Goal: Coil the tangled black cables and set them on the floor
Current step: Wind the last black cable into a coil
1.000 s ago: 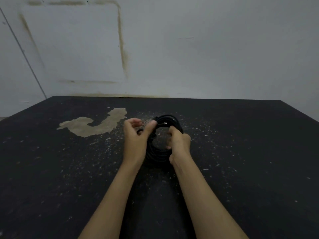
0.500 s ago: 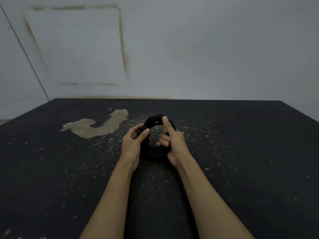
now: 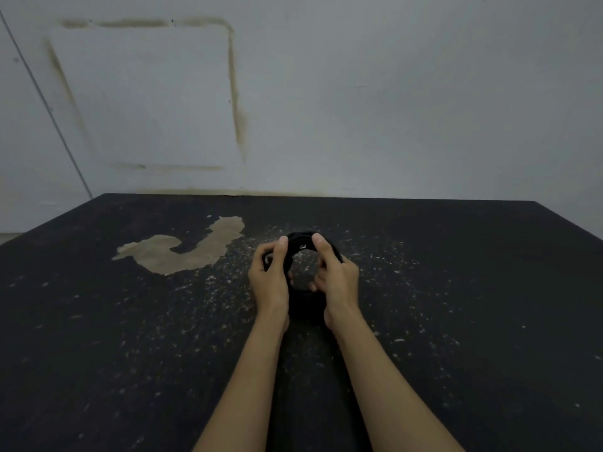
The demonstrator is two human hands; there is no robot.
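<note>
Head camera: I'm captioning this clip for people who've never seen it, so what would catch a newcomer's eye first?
First, the two bare hands at centre, left hand and right hand, both gripping a ring of coiled black cable held upright between them over the dark, speckled floor. Next, the pale tan patch on the floor, left of the hands. Behind, a brownish square outline stains the grey wall.

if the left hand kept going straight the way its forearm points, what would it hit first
Nothing past the cable coil that the left hand already grips: it points forward, toward the wall. Beyond the coil only the dark speckled floor shows, though depth is hard to judge.
</note>
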